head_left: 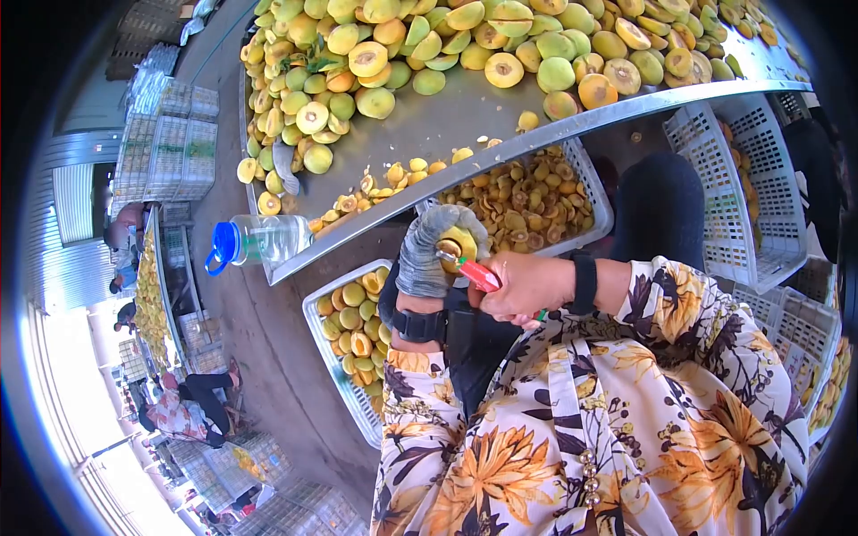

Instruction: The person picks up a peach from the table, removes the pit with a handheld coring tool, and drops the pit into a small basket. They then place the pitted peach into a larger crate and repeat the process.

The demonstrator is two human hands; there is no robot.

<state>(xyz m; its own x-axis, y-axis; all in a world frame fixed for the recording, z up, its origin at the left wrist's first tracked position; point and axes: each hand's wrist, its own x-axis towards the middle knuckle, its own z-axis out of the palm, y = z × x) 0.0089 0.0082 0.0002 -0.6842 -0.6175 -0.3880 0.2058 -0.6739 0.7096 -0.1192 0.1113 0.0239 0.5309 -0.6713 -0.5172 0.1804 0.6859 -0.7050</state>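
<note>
My left hand (431, 248), in a grey knitted glove, is wrapped round a yellow-green fruit half (459, 241) whose cut side faces my right. My bare right hand (525, 284) grips a small tool with a red and green handle (481, 275). The tool's metal tip touches the middle of the fruit. Both hands are close together in front of the metal table's edge. Below and left of them is a white crate (313, 308) of yellow-green fruit. Just beyond them, a crate (601, 201) holds many small brownish-yellow fruit pieces.
A metal table (429, 121) bears a large heap of whole and halved fruit (375, 54). A blue-capped water bottle (259, 239) lies at its left corner. White crates (728, 196) stand at the right. People (183, 411) sit at the far left, near stacked crates (170, 143).
</note>
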